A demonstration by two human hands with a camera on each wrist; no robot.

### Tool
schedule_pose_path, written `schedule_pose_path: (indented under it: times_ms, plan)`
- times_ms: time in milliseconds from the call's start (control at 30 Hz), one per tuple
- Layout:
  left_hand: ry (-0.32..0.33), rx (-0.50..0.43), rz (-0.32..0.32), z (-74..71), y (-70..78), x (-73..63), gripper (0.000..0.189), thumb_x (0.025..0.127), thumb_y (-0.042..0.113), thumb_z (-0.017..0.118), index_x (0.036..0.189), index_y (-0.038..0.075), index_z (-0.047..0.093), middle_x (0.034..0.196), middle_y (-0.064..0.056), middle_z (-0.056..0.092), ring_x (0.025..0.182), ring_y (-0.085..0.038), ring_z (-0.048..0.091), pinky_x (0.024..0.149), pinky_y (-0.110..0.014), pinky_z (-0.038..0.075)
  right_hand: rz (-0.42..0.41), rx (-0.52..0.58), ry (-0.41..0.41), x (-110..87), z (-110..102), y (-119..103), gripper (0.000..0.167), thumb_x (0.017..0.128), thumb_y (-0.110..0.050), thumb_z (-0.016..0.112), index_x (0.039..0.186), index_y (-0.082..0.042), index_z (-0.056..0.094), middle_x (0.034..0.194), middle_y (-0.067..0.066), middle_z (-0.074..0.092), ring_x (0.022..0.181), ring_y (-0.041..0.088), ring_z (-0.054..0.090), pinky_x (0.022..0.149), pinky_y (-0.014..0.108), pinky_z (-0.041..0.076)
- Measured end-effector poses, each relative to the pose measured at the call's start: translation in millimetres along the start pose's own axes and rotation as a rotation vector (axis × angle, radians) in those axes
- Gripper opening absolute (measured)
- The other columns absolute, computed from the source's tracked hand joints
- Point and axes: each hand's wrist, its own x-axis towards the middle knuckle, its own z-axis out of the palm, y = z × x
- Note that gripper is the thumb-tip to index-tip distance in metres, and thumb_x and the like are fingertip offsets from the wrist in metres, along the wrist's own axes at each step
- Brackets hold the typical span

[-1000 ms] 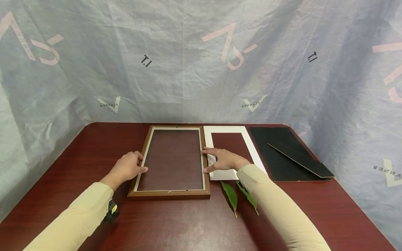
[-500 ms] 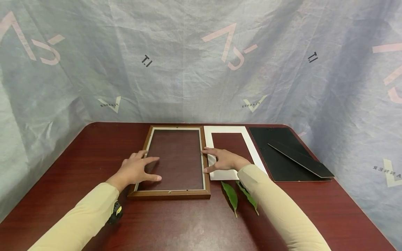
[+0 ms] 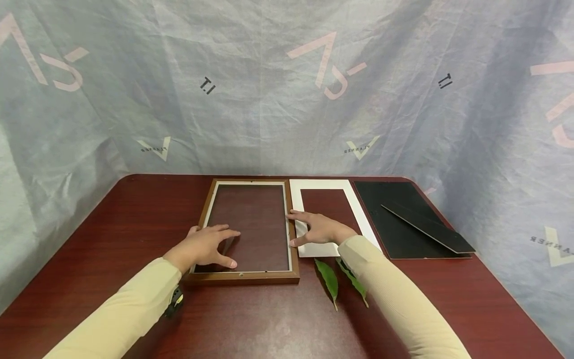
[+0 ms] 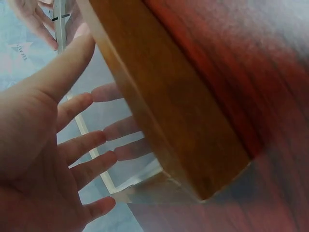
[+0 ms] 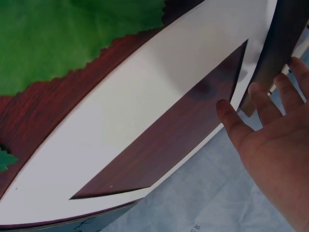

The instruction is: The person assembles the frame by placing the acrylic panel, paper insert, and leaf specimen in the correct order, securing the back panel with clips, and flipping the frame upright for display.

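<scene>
A brown wooden picture frame [image 3: 242, 278] lies on the table, its inner lip pale and a clear pane [image 3: 255, 224] inside it. My left hand [image 3: 202, 247] reaches over the frame's left side with fingers spread and fairly straight. In the left wrist view the fingertips [image 4: 99, 137] meet their own reflections on the pane. At the frame's right side, my right hand [image 3: 319, 228] rests its fingertips against the wood, thumb and fingers apart. Beneath that hand lies a white mat board [image 3: 367, 219] with a rectangular opening, right beside the frame.
Two green leaves [image 3: 327, 276] lie in front of the mat, one partly behind the right sleeve. Farther right is a black backing board [image 3: 381, 194], its stand flap [image 3: 430, 229] raised. A printed grey cloth [image 3: 260, 99] hangs behind the table [image 3: 112, 224].
My left hand has left the frame's left edge and moved right and nearer, over the pane, with its fingers spreading. My right hand stays at the frame's right edge.
</scene>
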Motion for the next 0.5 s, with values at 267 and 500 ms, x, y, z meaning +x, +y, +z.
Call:
schedule_pose_path:
  times_ms: [267, 500]
  plan:
    - [0.025, 0.009, -0.002, 0.0, -1.0, -0.5, 0.081, 0.08, 0.047, 0.084, 0.148, 0.016, 0.053, 0.155, -0.024, 0.041, 0.139, -0.049, 0.041, 0.106, -0.073, 0.026, -0.015, 0.002, -0.002, 1.6, 0.2, -1.0, 0.083, 0.089, -0.044, 0.077, 0.159, -0.022, 0.038, 0.169, 0.0, 0.021, 0.153, 0.032, 0.022, 0.117, 0.057, 0.028]
    - [0.018, -0.071, 0.017, 2.4, -6.2, 0.1, 0.08, 0.083, 0.046, 0.083, 0.149, 0.013, 0.052, 0.157, -0.025, 0.037, 0.141, -0.05, 0.036, 0.106, -0.076, 0.022, -0.002, 0.008, -0.003, -1.8, -0.6, -1.7, 0.084, 0.089, -0.043, 0.077, 0.16, -0.023, 0.037, 0.169, -0.001, 0.021, 0.153, 0.032, 0.021, 0.117, 0.057, 0.027]
